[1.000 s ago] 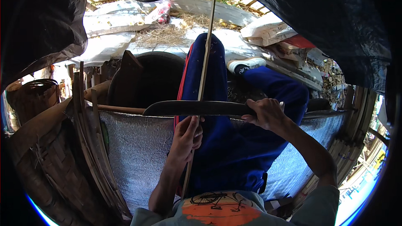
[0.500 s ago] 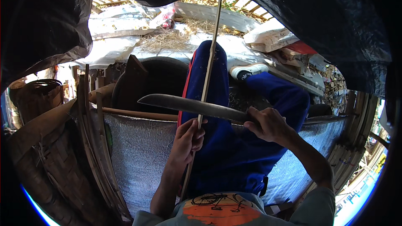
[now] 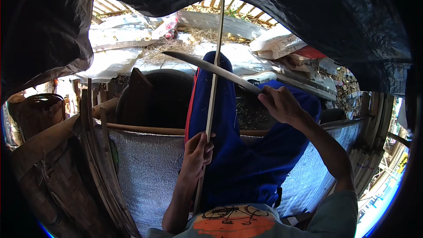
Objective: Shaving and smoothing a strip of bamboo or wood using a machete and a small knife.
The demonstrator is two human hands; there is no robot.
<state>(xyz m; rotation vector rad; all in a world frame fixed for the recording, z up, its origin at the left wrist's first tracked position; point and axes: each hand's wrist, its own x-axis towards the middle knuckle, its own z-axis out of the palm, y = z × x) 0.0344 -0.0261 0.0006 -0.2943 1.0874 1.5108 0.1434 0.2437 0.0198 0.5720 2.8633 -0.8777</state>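
A long, thin strip of bamboo or wood (image 3: 212,101) runs from my lap up over my bent knee to the dark sheet at the top. My left hand (image 3: 198,152) is closed around its lower part. In my right hand (image 3: 282,103) is the handle of a machete (image 3: 216,69), mostly hidden by the fingers. Its long, curved blade points to the left and lies across the strip near my knee, apparently touching it. The strip rests against the blue trouser leg (image 3: 224,110) with a red side stripe.
Black plastic sheeting (image 3: 343,26) hangs overhead. A dark round tub (image 3: 169,97) stands ahead on the left. Rolled woven bamboo (image 3: 42,110) and upright slats (image 3: 90,150) are at the left; more slats (image 3: 372,145) lean at the right. Silvery foil sheet (image 3: 143,176) covers the seat.
The machete has slid up and away along the strip toward the knee, its blade now more slanted. My right hand moved forward with it; my left hand keeps its hold lower down.
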